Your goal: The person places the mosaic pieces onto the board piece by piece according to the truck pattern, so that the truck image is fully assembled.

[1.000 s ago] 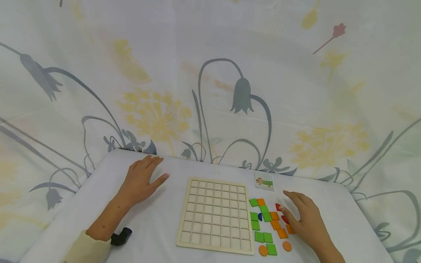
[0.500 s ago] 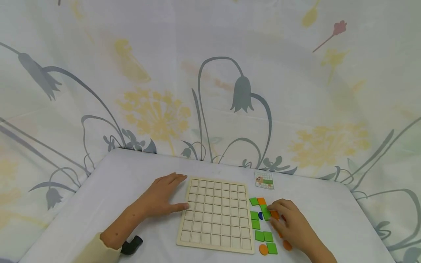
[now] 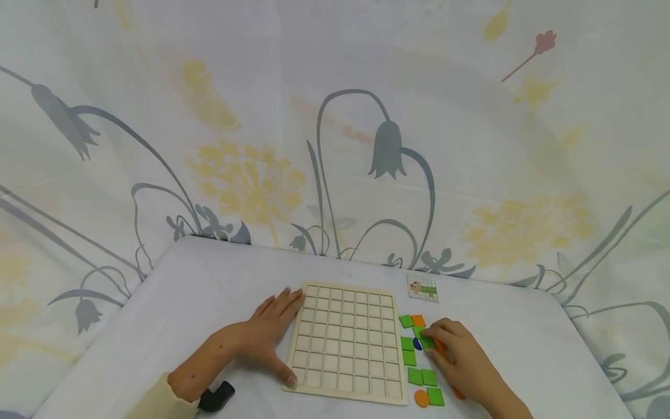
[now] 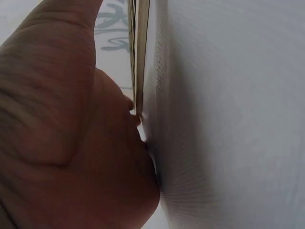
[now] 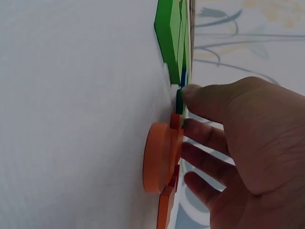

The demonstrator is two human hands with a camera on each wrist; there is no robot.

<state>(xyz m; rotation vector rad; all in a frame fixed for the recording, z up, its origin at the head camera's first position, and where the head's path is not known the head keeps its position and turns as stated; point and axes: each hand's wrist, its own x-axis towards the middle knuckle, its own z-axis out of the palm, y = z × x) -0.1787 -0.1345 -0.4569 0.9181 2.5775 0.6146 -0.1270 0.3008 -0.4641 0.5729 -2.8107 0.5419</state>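
Observation:
A pale wooden grid board [image 3: 342,343] lies flat on the table. Along its left side rests my left hand [image 3: 264,340], fingertips at the upper left edge and the thumb on the lower left corner. In the left wrist view the board's edge [image 4: 140,57] shows beyond the hand [image 4: 71,133]. To the right of the board, my right hand [image 3: 463,361] pinches a green square tile [image 3: 427,344] between thumb and fingers. The right wrist view shows the thumb on that low green tile [image 5: 179,101], while the other fingers hang over orange pieces [image 5: 175,143].
Several green tiles [image 3: 415,376], an orange square [image 3: 418,320], an orange disc [image 3: 421,398] and a blue piece [image 3: 417,344] lie beside the board. A small picture card [image 3: 423,287] lies behind them. A black object [image 3: 217,397] is near the left wrist. Patterned fabric [image 3: 335,145] rises behind the table.
My left hand has moved right and nearer onto the board's left edge, its thumb sliding down to the corner. My right hand has moved left over the tiles and closed its fingers around a green tile.

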